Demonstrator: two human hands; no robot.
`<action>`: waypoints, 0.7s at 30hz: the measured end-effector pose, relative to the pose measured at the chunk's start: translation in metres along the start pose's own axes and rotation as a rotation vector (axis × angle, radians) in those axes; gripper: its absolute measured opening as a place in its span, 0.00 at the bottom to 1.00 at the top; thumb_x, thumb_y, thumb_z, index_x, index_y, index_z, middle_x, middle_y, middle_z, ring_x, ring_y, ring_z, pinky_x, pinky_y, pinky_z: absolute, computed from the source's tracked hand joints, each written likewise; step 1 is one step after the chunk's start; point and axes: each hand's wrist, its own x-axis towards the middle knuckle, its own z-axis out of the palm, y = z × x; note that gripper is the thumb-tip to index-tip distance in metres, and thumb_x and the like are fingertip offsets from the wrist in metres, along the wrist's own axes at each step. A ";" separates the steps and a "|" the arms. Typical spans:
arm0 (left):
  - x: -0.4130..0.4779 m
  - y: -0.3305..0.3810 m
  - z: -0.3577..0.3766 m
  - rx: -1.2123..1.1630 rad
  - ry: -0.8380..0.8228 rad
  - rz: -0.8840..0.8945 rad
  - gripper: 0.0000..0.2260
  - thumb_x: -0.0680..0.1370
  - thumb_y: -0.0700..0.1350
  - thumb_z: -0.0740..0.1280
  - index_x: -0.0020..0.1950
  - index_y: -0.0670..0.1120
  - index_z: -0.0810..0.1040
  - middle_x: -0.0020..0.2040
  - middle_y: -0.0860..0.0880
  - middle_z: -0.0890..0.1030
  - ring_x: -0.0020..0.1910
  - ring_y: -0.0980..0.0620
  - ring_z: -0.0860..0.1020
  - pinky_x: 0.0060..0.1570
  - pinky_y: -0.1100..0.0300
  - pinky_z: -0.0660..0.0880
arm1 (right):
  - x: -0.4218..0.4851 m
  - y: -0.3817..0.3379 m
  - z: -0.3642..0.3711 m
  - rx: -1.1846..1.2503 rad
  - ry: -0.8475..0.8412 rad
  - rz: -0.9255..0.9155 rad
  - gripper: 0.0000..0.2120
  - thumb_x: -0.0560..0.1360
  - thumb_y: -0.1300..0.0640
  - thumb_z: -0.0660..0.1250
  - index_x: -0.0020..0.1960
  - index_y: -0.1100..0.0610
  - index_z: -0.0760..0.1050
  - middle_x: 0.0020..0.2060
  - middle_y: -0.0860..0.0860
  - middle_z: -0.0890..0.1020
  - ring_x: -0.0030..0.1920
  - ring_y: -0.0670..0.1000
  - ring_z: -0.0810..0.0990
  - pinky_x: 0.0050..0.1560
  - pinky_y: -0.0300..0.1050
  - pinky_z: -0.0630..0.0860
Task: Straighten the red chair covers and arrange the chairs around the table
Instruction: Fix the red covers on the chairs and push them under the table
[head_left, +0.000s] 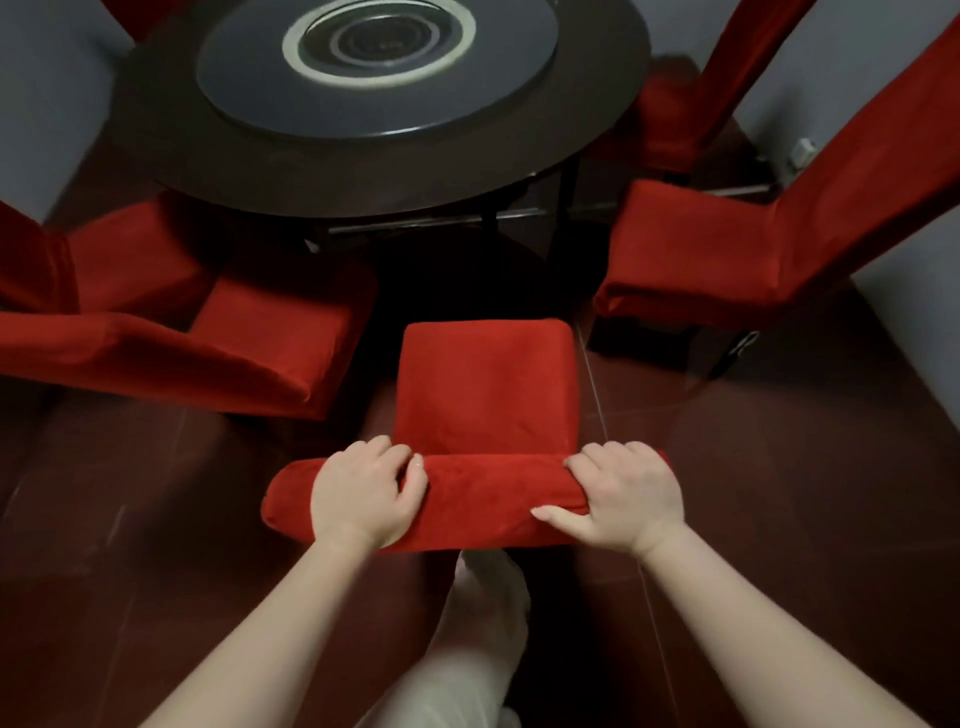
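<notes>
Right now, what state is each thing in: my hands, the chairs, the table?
Middle chair, upright, facing the table, seat short of its rim.
Left hand, grips the middle chair's backrest top.
Right hand, grips the same backrest top.
Left chair, angled toward the table.
Right chair, upright, seat not tucked under the table.
Table, standing, turntable centred on it.

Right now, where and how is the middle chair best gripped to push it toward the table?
Take the middle chair by the top of its backrest, from behind, one hand near each end. That padded edge is wide and nearest the person; the seat faces the table, so a push should go straight in. The left hand and right hand grip it so.
</notes>
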 end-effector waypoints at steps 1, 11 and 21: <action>0.007 -0.001 0.002 0.007 0.008 -0.001 0.19 0.77 0.54 0.56 0.33 0.47 0.78 0.32 0.49 0.75 0.30 0.43 0.75 0.28 0.53 0.70 | 0.007 0.003 0.004 -0.002 0.040 0.004 0.32 0.74 0.29 0.57 0.35 0.57 0.78 0.29 0.51 0.77 0.29 0.54 0.75 0.31 0.49 0.71; 0.087 0.031 0.023 0.036 -0.008 -0.040 0.20 0.77 0.55 0.54 0.36 0.47 0.79 0.32 0.50 0.76 0.30 0.44 0.76 0.31 0.52 0.71 | 0.082 0.093 0.027 -0.041 0.075 -0.072 0.21 0.73 0.40 0.62 0.32 0.56 0.75 0.28 0.50 0.75 0.28 0.54 0.73 0.30 0.48 0.70; 0.171 0.108 0.054 0.039 -0.061 -0.186 0.16 0.75 0.57 0.56 0.34 0.52 0.76 0.31 0.53 0.74 0.31 0.49 0.75 0.31 0.54 0.72 | 0.148 0.223 0.047 -0.043 0.037 -0.163 0.21 0.70 0.39 0.62 0.32 0.56 0.75 0.28 0.50 0.74 0.28 0.54 0.72 0.31 0.47 0.70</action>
